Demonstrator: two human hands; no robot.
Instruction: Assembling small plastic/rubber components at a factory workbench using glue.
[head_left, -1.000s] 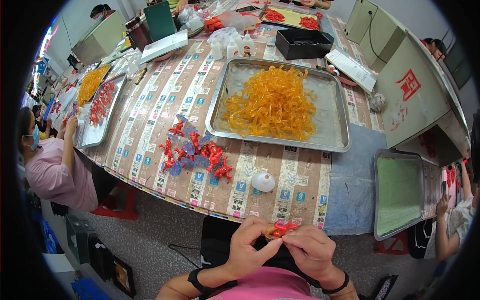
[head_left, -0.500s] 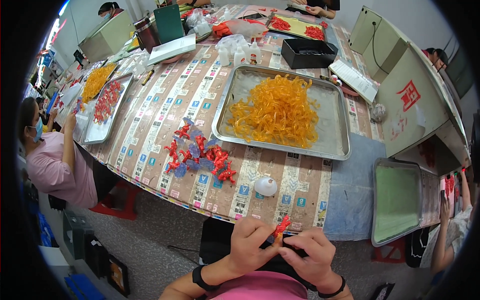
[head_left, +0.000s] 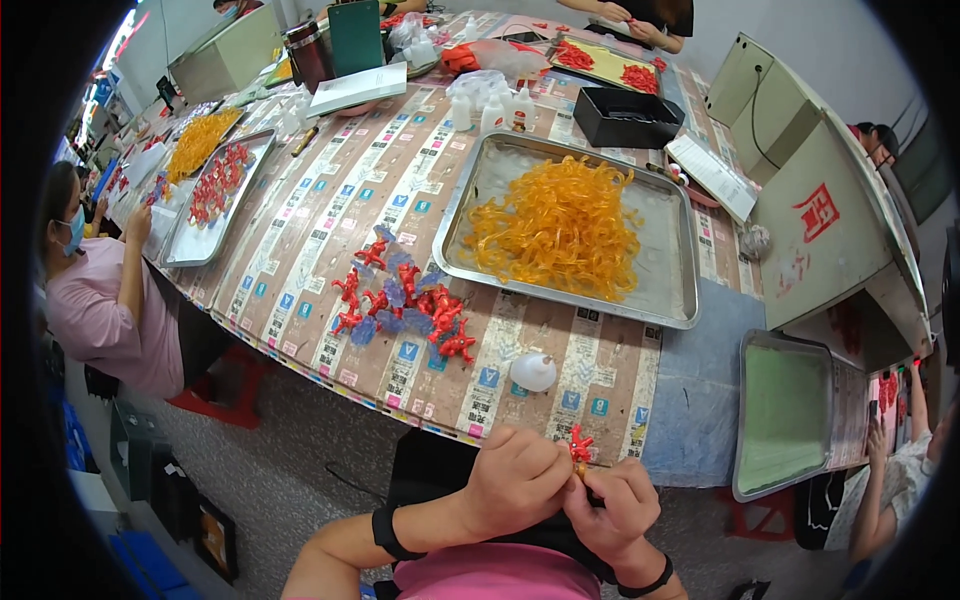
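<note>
Close to the table's near edge, my left hand [head_left: 518, 482] is closed with its thumb and fingertips on a small red plastic figure [head_left: 580, 442]. A bit of orange plastic [head_left: 581, 468] shows under the figure, where my right hand [head_left: 617, 503] pinches from the other side. The fingers hide most of that orange part. On the table ahead to the left lies a group of red figures with translucent blue-violet parts [head_left: 405, 305]. A small white bottle [head_left: 533, 372] sits just beyond my hands.
A metal tray [head_left: 668, 285] holds a heap of curly orange plastic strips [head_left: 560, 225]. Behind it are white dropper bottles [head_left: 492, 112] and a black box [head_left: 628, 118]. A green-lined tray [head_left: 785, 410] lies at the right. A co-worker in pink [head_left: 110, 310] sits at the left.
Both hands have drawn closer together around the figure, and less of the orange part shows. The figure has shifted slightly right. The whole view has tilted a little.
</note>
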